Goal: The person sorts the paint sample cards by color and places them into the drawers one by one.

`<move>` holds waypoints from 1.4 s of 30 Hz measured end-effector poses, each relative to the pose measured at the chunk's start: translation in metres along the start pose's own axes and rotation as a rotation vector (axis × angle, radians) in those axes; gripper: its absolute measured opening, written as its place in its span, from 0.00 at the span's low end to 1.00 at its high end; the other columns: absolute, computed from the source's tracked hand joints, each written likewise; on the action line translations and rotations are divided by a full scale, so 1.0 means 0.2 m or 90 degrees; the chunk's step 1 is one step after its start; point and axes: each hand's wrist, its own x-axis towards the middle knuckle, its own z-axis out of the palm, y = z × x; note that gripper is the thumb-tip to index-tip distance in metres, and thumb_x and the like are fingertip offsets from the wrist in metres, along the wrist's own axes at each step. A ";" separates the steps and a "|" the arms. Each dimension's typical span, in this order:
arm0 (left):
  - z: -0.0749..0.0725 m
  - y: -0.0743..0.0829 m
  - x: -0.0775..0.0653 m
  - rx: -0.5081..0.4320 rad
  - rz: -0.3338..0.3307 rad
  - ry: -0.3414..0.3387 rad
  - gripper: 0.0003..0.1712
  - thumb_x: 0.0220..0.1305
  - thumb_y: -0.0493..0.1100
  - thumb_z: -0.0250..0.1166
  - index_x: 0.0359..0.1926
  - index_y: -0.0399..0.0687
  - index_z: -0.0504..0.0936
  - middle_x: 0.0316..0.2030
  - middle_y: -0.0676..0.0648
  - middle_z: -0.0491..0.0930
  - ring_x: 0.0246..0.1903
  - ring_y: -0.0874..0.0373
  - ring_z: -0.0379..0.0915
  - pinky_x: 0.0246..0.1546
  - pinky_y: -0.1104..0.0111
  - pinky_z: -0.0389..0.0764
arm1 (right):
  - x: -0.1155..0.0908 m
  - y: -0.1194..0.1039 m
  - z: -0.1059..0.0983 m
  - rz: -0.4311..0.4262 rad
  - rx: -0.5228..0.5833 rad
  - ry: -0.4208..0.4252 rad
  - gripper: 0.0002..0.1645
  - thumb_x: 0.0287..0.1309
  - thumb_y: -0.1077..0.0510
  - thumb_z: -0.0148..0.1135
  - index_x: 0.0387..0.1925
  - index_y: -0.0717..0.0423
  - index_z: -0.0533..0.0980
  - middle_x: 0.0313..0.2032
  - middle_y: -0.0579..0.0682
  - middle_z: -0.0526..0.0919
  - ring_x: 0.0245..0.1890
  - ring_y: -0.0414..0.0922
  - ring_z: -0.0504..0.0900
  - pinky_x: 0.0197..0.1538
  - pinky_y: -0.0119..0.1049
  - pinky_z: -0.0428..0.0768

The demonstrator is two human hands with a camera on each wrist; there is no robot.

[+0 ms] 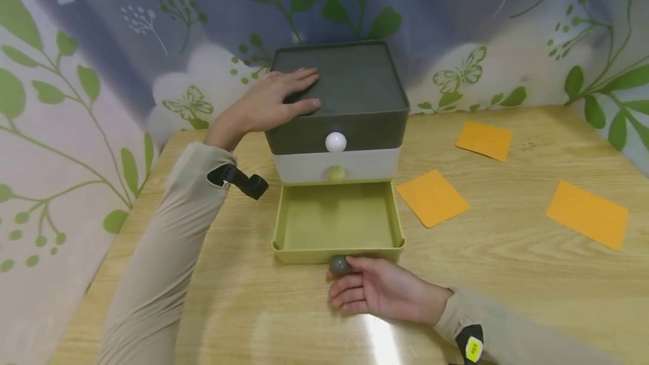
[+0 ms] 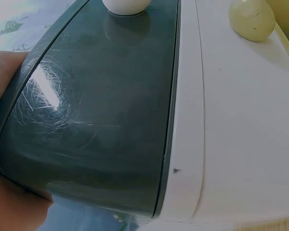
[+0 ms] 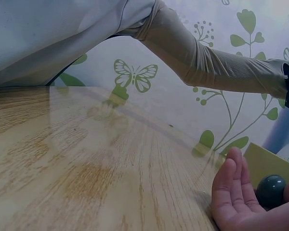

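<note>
A small three-drawer box stands against the curtain, with a dark grey-green top drawer (image 1: 299, 135), a white middle drawer (image 1: 304, 169) and a yellow-green bottom drawer (image 1: 337, 230). That bottom drawer is pulled out, and its inside is bare. My left hand (image 1: 276, 97) rests on the box's dark top, fingers extended, at its left side. In the right wrist view, a dark round knob (image 3: 270, 191) sits between the thumb and fingers of my right hand (image 3: 238, 202). My right hand pinches this knob on the bottom drawer's front. The upper drawers carry a white knob (image 1: 336, 142) and a yellow-green knob (image 1: 336, 173).
Orange paper pieces lie on the wooden table (image 1: 507, 286) right of the box: one near the drawer (image 1: 433, 199), one farther back (image 1: 484, 141) and one at the far right (image 1: 588, 214). Behind hangs a leaf-patterned curtain (image 1: 203, 27).
</note>
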 end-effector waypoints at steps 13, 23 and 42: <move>-0.01 0.00 0.02 0.018 0.003 -0.008 0.38 0.73 0.57 0.47 0.75 0.43 0.52 0.75 0.46 0.46 0.74 0.51 0.40 0.71 0.56 0.42 | -0.19 -0.18 -0.13 0.029 -0.250 -0.077 0.20 0.73 0.62 0.43 0.55 0.76 0.69 0.44 0.56 0.83 0.43 0.45 0.84 0.50 0.39 0.80; -0.01 0.01 0.02 0.019 0.001 -0.012 0.38 0.74 0.57 0.47 0.75 0.43 0.51 0.75 0.45 0.46 0.74 0.50 0.40 0.71 0.56 0.42 | -0.44 -0.51 -0.25 0.006 -0.570 0.052 0.20 0.67 0.63 0.53 0.55 0.75 0.70 0.49 0.63 0.79 0.47 0.49 0.81 0.52 0.41 0.79; -0.01 0.01 0.00 0.009 -0.011 -0.009 0.38 0.73 0.57 0.47 0.75 0.43 0.51 0.75 0.45 0.46 0.74 0.51 0.39 0.71 0.56 0.41 | -0.36 -0.65 -0.35 0.098 -1.090 0.591 0.58 0.49 0.41 0.71 0.68 0.71 0.55 0.61 0.78 0.60 0.58 0.74 0.60 0.47 0.69 0.69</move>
